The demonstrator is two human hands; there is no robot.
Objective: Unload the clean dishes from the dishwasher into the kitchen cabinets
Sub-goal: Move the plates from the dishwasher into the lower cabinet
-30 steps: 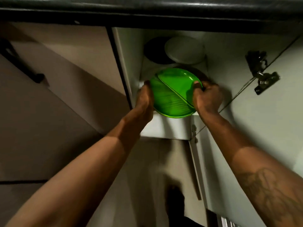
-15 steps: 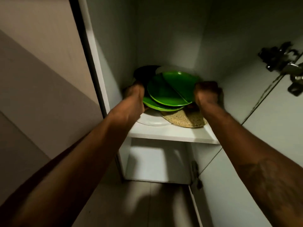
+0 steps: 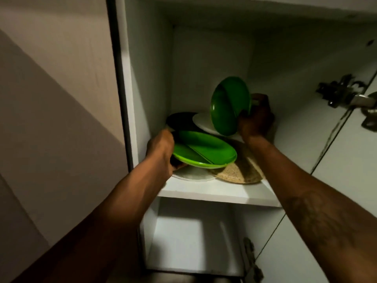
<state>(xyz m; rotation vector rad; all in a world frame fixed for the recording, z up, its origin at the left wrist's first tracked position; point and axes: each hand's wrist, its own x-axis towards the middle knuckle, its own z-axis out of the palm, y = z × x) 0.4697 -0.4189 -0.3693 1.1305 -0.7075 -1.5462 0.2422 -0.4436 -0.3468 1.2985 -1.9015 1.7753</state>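
Inside the open wall cabinet, my left hand [image 3: 161,152] grips the left rim of a flat green plate stack [image 3: 204,150], held nearly level just above the shelf [image 3: 216,193]. Another green plate [image 3: 230,105] stands tilted up on edge to the right, gripped at its lower right rim by my right hand [image 3: 256,119]. Beneath them lie a white plate [image 3: 204,122], a black plate [image 3: 179,119], a pale plate [image 3: 193,174] and a speckled tan plate [image 3: 238,170].
The cabinet door [image 3: 346,160] hangs open to the right with metal hinges [image 3: 344,92] on its inner face. A closed cabinet front [image 3: 57,99] fills the left. A lower compartment [image 3: 193,237] sits beneath the shelf.
The green plates have split: my right hand has lifted one and tipped it upright, while my left hand keeps the others low. The view has moved closer into the cabinet.
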